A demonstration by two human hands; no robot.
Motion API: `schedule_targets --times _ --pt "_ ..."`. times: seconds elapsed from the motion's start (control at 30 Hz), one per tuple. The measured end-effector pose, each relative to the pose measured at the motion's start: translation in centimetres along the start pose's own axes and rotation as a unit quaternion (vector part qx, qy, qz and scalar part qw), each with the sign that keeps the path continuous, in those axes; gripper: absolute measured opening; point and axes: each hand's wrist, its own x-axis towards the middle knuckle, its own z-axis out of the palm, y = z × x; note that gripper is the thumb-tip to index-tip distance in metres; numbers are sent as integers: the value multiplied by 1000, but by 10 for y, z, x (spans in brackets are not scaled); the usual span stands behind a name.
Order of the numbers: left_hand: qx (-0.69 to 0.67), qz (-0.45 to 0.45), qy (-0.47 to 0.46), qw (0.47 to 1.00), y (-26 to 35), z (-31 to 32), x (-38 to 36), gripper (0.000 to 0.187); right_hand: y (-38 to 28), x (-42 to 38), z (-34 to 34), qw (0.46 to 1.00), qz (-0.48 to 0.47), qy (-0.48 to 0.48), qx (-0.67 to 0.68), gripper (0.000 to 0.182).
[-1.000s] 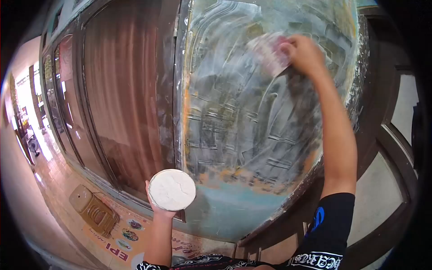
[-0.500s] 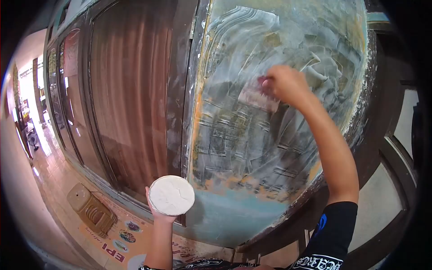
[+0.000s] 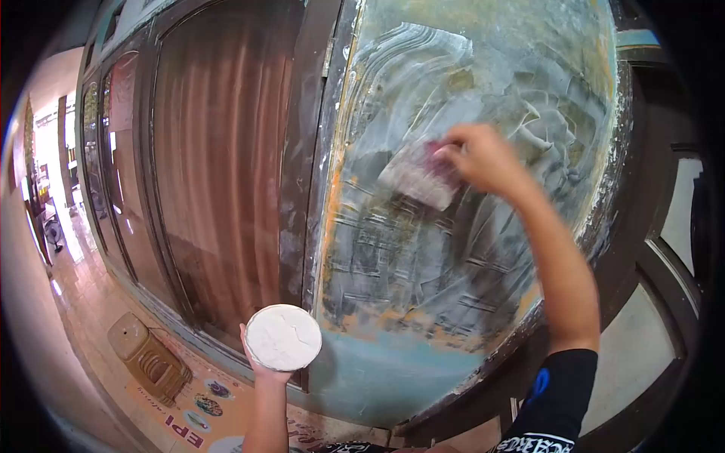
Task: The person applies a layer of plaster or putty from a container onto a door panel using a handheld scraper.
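In my right hand (image 3: 483, 160) is a wide putty knife (image 3: 419, 177) with a purplish handle, slightly smeared by motion. Its blade lies at the wall panel (image 3: 408, 370), which is streaked with whitish putty over worn grey-green and orange paint. Low down, my left hand (image 3: 266, 366) supports a round tub of white putty (image 3: 284, 337) from beneath and the side. The putty fills it nearly to the rim, with a shallow crack across the surface. Most of my left fingers are hidden behind the tub.
Left of the panel stands a dark-framed glass window (image 3: 219, 174) with a reddish-brown curtain behind. A brown plastic stool (image 3: 147, 355) is on the tiled floor beside a printed banner (image 3: 196, 423). On the right is a dark panelled door (image 3: 649, 249).
My right hand has brought the putty knife slightly lower, and more of its blade shows. The tub in my left hand sits a little lower and further left in view.
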Motion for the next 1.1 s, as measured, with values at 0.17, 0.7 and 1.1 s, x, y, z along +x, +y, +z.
schedule_targets --times 0.17,0.7,1.1 --pt "-6 -21 25 999 -12 0 3 77 30 22 16 981 48 112 -153 24" --pt "8 -20 36 999 -35 6 -6 76 25 -71 38 995 -6 9 -96 19" --pt "34 -37 15 999 -49 2 -4 77 210 -103 -132 903 255 341 55 35"
